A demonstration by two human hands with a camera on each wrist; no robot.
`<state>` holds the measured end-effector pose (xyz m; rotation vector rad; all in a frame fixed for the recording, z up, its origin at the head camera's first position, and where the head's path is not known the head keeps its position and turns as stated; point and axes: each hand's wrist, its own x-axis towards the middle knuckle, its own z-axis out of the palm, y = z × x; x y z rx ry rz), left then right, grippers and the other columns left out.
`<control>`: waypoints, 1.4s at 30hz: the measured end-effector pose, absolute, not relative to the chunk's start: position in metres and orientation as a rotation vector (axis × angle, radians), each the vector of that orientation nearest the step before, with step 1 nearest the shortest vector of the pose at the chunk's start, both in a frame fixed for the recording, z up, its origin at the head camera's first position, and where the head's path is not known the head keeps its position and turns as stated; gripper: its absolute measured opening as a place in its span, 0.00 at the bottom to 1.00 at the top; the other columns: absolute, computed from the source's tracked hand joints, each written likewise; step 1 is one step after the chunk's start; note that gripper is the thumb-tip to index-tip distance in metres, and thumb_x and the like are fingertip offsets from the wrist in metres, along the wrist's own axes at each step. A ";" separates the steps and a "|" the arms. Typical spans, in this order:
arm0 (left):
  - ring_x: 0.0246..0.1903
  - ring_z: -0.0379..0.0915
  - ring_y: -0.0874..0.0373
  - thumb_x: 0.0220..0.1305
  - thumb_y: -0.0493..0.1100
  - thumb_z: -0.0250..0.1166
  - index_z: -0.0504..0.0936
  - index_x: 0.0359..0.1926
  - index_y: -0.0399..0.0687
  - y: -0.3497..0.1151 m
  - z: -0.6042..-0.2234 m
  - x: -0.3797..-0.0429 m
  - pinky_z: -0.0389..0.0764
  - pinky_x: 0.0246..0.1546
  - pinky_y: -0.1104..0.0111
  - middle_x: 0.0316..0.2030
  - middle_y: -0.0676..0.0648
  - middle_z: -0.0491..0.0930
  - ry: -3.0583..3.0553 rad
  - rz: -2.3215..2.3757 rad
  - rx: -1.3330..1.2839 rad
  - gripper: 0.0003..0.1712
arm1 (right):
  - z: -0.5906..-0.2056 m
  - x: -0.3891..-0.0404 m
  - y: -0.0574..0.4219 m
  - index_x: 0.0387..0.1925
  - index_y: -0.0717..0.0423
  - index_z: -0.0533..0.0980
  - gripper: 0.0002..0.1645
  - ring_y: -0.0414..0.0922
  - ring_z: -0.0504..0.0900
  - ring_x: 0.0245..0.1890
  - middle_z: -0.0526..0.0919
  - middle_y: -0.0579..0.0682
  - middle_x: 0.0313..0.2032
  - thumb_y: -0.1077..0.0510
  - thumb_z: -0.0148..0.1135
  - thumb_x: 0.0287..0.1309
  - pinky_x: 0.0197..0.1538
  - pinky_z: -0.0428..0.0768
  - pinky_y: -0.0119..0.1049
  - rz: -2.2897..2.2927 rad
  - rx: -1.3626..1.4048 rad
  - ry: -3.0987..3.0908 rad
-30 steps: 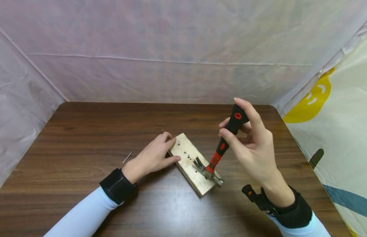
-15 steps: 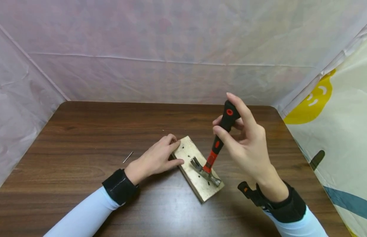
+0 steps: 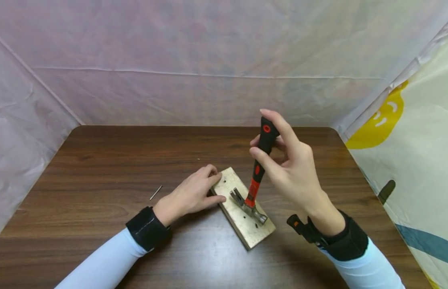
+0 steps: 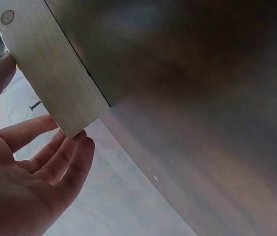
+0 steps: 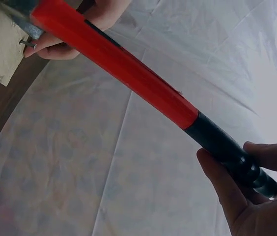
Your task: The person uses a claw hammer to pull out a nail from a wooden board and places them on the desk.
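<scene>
My right hand (image 3: 294, 168) holds a claw hammer (image 3: 258, 170) by its black and red handle, thumb and fingers around the upper part. The handle leans up and to the right, and the steel head (image 3: 249, 206) is over the wooden block (image 3: 258, 237), claw towards the left. My left hand (image 3: 193, 190) grips the block's far left end, thumb at the long side and fingers at the end. From the block's face a nail (image 4: 35, 105) sticks out, seen in the left wrist view near the fingers. Small dark marks dot the top.
A loose nail (image 3: 156, 192) lies on the brown wood-grain table (image 3: 101, 168), left of the left hand. White sheeting (image 3: 195, 96) hangs behind the table's far edge, and a patterned cloth (image 3: 419, 168) hangs along the right side.
My right hand has carried the hammer left and slightly up, its head staying over the block. The block and my left hand have shifted a little right and nearer.
</scene>
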<state>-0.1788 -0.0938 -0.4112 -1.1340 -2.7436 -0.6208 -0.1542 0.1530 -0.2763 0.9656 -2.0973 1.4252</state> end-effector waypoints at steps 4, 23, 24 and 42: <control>0.43 0.73 0.52 0.62 0.58 0.75 0.78 0.63 0.30 -0.093 -0.409 -0.179 0.78 0.43 0.59 0.51 0.40 0.74 -2.757 -0.605 -1.134 0.41 | -0.276 -0.157 0.151 0.74 0.55 0.65 0.44 0.47 0.87 0.39 0.85 0.53 0.39 0.74 0.68 0.60 0.27 0.85 0.36 1.408 0.968 -2.109; 0.43 0.72 0.52 0.62 0.57 0.75 0.77 0.64 0.30 -0.093 -0.409 -0.178 0.78 0.43 0.60 0.50 0.41 0.73 -2.784 -0.623 -1.115 0.42 | -0.273 -0.157 0.145 0.75 0.54 0.64 0.44 0.41 0.87 0.37 0.85 0.51 0.37 0.69 0.71 0.61 0.22 0.80 0.29 1.213 1.017 -2.161; 0.43 0.72 0.52 0.62 0.57 0.75 0.77 0.64 0.30 -0.093 -0.409 -0.178 0.78 0.43 0.61 0.50 0.40 0.73 -2.786 -0.626 -1.115 0.42 | -0.272 -0.157 0.145 0.76 0.54 0.64 0.44 0.41 0.87 0.37 0.85 0.51 0.37 0.69 0.71 0.61 0.21 0.80 0.28 1.208 1.017 -2.162; 0.45 0.72 0.51 0.62 0.57 0.75 0.75 0.66 0.28 -0.092 -0.408 -0.180 0.78 0.46 0.60 0.52 0.39 0.74 -2.814 -0.642 -1.104 0.44 | -0.270 -0.161 0.146 0.77 0.52 0.62 0.45 0.39 0.84 0.32 0.84 0.50 0.37 0.68 0.69 0.63 0.17 0.73 0.28 1.136 1.011 -2.196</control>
